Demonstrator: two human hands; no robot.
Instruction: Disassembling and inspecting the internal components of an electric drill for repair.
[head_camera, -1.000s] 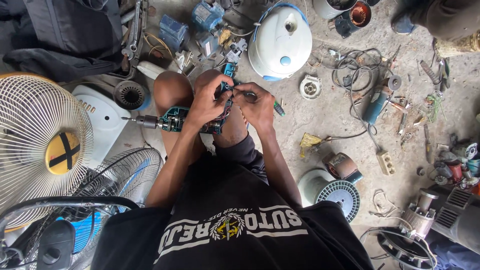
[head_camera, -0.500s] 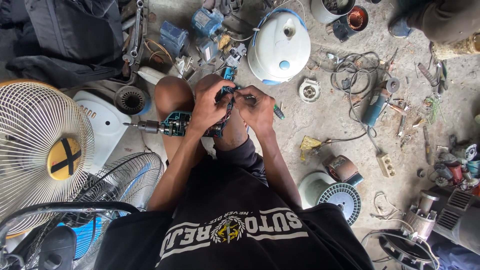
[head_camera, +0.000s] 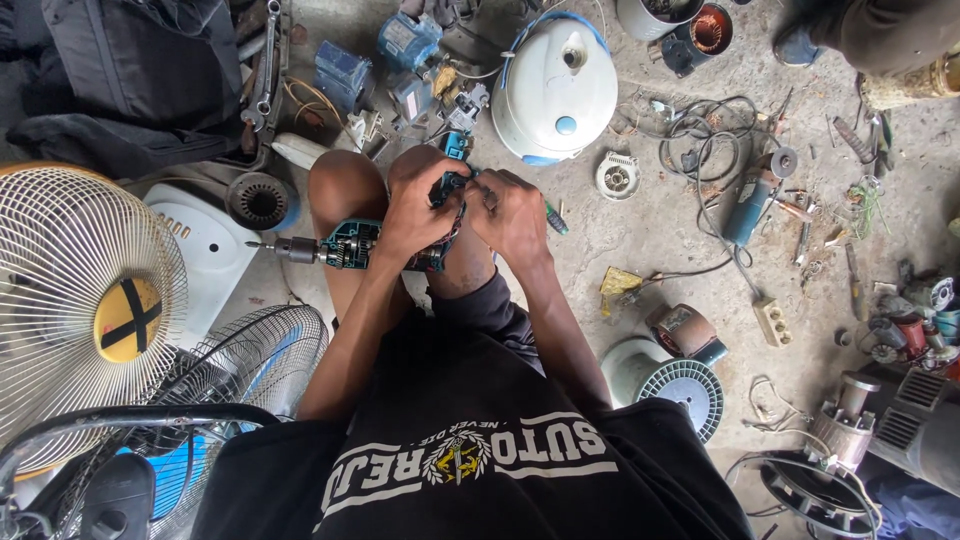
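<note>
A teal and black power drill (head_camera: 345, 247) lies across my knees, its chuck and bit pointing left. My left hand (head_camera: 415, 218) grips the drill's body near the handle. My right hand (head_camera: 512, 215) is closed on a green-handled screwdriver (head_camera: 553, 217), whose tip meets the drill between my two hands. What the tip touches is hidden by my fingers.
A white fan housing (head_camera: 556, 92) lies on the concrete floor just beyond my hands. Fan grilles (head_camera: 85, 300) stand at left, a dark one (head_camera: 250, 360) beside my left arm. Cables (head_camera: 700, 135), an angle grinder (head_camera: 745, 210), motors and small parts cover the floor at right. Another person's leg (head_camera: 880, 35) is top right.
My hands and the drill stay in place. The view has shifted only slightly.
</note>
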